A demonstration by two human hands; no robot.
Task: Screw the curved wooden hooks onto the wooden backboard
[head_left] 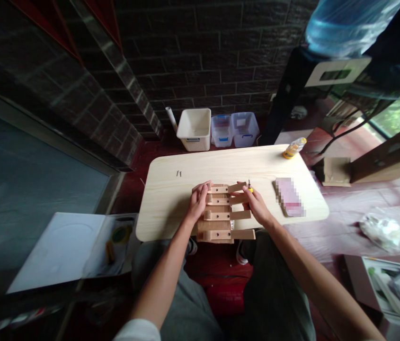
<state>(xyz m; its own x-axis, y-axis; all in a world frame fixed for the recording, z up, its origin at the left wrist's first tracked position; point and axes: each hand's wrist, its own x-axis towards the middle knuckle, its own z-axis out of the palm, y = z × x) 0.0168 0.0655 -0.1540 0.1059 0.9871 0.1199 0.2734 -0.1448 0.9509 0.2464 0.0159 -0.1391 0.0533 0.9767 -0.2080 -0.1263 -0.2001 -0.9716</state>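
A wooden rack (pixel 217 216) with several parallel slats, each fixed with dark screws, lies over the near edge of the table (pixel 164 208). My left hand (pixel 198 201) is closed on the rack's far left side. At its far right, my right hand (pixel 254 202) has its fingers closed around a small yellow screwdriver (pixel 250 188), whose metal tip points away from me. The same hand also touches the ends of the far slats. Two loose screws (pixel 179 173) lie on the table, left of the rack.
A pixelated pink object (pixel 289 196) rests on the table's right, with a clear bottle (pixel 294 148) behind it. On the floor beyond stand a cream bin (pixel 194 128) and clear plastic boxes (pixel 244 128). A box of papers (pixel 391 289) is at lower right.
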